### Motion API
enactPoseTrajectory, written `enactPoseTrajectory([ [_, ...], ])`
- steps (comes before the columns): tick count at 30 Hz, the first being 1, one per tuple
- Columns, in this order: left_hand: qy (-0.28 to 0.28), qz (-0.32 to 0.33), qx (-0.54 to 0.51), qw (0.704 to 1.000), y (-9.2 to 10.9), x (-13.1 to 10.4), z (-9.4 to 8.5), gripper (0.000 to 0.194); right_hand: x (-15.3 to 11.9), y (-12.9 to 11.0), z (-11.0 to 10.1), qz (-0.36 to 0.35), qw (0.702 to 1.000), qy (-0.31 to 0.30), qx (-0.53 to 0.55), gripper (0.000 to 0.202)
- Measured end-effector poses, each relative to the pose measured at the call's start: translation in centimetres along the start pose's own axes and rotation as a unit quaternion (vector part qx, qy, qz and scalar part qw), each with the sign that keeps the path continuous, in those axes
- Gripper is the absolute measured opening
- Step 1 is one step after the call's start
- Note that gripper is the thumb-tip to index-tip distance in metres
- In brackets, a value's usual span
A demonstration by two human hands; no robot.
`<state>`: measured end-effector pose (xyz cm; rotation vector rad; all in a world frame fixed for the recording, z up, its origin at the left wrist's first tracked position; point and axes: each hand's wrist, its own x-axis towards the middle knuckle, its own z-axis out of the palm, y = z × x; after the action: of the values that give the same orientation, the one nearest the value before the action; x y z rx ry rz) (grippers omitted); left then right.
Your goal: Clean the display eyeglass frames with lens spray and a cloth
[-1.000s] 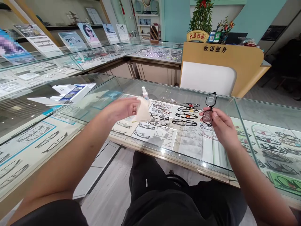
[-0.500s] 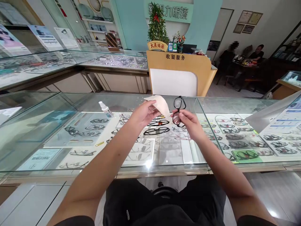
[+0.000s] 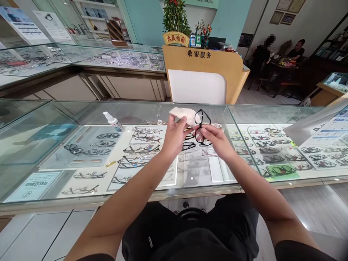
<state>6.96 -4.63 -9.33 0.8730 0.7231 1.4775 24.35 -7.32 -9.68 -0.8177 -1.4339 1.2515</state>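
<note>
Black-framed eyeglasses (image 3: 201,123) are pinched by my right hand (image 3: 217,140) above the glass counter, turned so one lens sits over the other. Its fingers grip around the lower lens and bridge. My left hand (image 3: 176,133) holds a pale cloth (image 3: 182,113) between thumb and fingers, just left of the glasses. The cloth's edge lies behind the upper lens; whether it touches the lens I cannot tell. The left fingers come close to the right fingertips near the bridge.
A white spray bottle (image 3: 113,121) stands on the counter to the left. Beneath the glass top (image 3: 191,197) lie several rows of eyeglasses. A leaning printed sheet (image 3: 323,130) stands at the right. Beyond is a wooden cashier desk (image 3: 236,79); two people sit at a table in the back right.
My left hand has moved right, bringing the cloth up against or behind the upper part of the glasses. The right hand keeps its hold. The head view has tilted down slightly.
</note>
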Motion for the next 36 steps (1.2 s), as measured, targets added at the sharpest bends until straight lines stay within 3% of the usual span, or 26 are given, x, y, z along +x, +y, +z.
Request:
enactPoseTrajectory([
  [10,-0.055,-0.027,-0.027,0.998,0.4,-0.8,1.0,0.028,0.1,0.4,0.3,-0.001,1.000,0.002,-0.029,0.048],
  [13,-0.038,-0.041,-0.029,0.998,0.5,-0.4,0.8,0.021,0.0,0.4,0.3,-0.004,0.999,-0.011,-0.039,0.048],
  [22,-0.018,-0.070,-0.024,0.997,-0.4,0.0,0.4,0.031,-0.3,1.0,0.3,-0.021,0.994,-0.052,-0.097,0.048],
  [31,-0.122,-0.144,-0.037,0.981,0.0,0.2,0.1,0.043,-0.4,0.6,0.3,-0.038,0.992,-0.042,-0.109,0.048],
  [36,-0.122,-0.184,0.054,0.974,0.1,0.7,-0.8,0.053,-0.3,0.7,0.3,-0.046,0.993,-0.042,-0.099,0.047],
])
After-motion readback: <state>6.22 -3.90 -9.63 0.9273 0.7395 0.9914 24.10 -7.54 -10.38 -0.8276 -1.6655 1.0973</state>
